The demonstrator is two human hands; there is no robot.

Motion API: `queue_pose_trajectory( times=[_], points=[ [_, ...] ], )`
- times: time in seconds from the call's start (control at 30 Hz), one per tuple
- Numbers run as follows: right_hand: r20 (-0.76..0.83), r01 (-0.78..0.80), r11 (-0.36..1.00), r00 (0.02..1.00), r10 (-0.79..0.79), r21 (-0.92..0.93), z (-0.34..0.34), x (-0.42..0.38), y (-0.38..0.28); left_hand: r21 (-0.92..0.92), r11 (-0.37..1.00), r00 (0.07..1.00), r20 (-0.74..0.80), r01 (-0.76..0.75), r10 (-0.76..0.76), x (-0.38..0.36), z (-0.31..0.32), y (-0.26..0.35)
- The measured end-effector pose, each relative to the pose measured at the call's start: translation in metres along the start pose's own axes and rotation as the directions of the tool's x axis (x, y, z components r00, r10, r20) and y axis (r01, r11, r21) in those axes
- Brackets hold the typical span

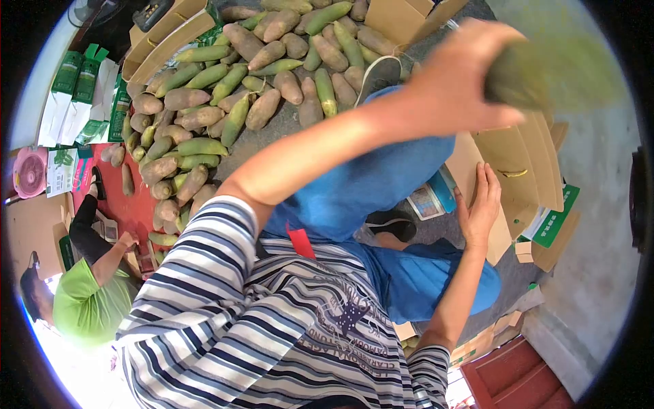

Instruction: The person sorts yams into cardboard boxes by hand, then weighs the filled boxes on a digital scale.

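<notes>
My left hand (470,75) reaches across to the upper right, closed around a long green radish (558,75) that is smeared by motion. The radish is above an open cardboard box (555,177). My right hand (480,211) lies with fingers stretched out on the box's near flap. Inside the box shows a small yellowish-green strip (513,173). A large heap of green radishes (235,119), many of them brown with soil, covers the floor in front and to the left.
A blue-and-white device (429,201) sits between my legs and the box. Another cardboard box (167,41) stands behind the heap, near green-and-white cartons (78,95). At left, a co-worker in a green shirt (92,300) sits by a red floor covering (133,204). A pink basin (30,172) is farther back.
</notes>
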State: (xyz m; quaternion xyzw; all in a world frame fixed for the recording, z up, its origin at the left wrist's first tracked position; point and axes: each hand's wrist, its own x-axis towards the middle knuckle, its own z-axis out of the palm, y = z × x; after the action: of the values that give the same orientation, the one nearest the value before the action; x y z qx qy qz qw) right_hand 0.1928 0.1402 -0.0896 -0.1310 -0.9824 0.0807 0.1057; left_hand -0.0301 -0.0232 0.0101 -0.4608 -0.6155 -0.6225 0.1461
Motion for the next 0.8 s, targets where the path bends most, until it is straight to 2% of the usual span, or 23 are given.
queue_pose_trajectory(
  times=[0.07, 0.13, 0.2, 0.27, 0.33, 0.4, 0.47, 0.7, 0.77, 0.8],
  points=[
    [-0.004, 0.011, 1.000, 1.000, -0.011, -0.003, -0.001, 0.000, 0.000, -0.151, 0.967, 0.976, -0.091, -0.208, 0.196, 0.016, 0.051, 0.007],
    [0.000, 0.004, 1.000, 1.000, -0.004, -0.020, 0.001, -0.003, 0.001, -0.227, 0.966, 0.991, 0.007, -0.126, 0.131, 0.021, 0.102, 0.018],
    [0.002, -0.001, 1.000, 1.000, 0.001, -0.028, 0.001, -0.003, 0.000, -0.100, 0.995, 0.952, 0.304, -0.011, 0.042, 0.023, 0.128, 0.030],
    [0.000, -0.001, 1.000, 1.000, 0.001, -0.027, -0.001, -0.003, -0.003, 0.040, 0.999, 0.846, 0.533, -0.009, -0.014, 0.021, 0.155, 0.029],
    [0.022, -0.020, 1.000, 1.000, 0.020, -0.001, -0.001, -0.004, -0.001, 0.148, 0.983, 0.773, 0.635, -0.108, -0.011, 0.007, 0.191, 0.013],
    [0.030, -0.030, 0.999, 0.999, 0.030, 0.014, -0.001, -0.003, 0.000, 0.147, 0.966, 0.741, 0.668, -0.215, 0.064, -0.019, 0.216, -0.022],
    [0.028, -0.037, 0.999, 0.999, 0.037, 0.018, 0.000, -0.004, 0.000, 0.275, 0.931, 0.604, 0.793, -0.239, -0.079, -0.041, 0.237, -0.045],
    [0.004, -0.002, 0.998, 1.000, 0.002, 0.063, -0.003, -0.008, -0.005, 0.454, 0.867, 0.326, 0.867, -0.207, -0.376, -0.040, 0.231, -0.051],
    [0.014, -0.013, 0.998, 1.000, 0.012, 0.069, -0.004, -0.007, -0.006, 0.490, 0.848, 0.263, 0.861, -0.200, -0.435, -0.033, 0.221, -0.046],
    [-0.003, -0.012, 0.998, 1.000, 0.013, 0.065, -0.004, -0.007, -0.007, 0.458, 0.851, 0.289, 0.876, -0.257, -0.385, -0.030, 0.213, -0.040]
  ],
)
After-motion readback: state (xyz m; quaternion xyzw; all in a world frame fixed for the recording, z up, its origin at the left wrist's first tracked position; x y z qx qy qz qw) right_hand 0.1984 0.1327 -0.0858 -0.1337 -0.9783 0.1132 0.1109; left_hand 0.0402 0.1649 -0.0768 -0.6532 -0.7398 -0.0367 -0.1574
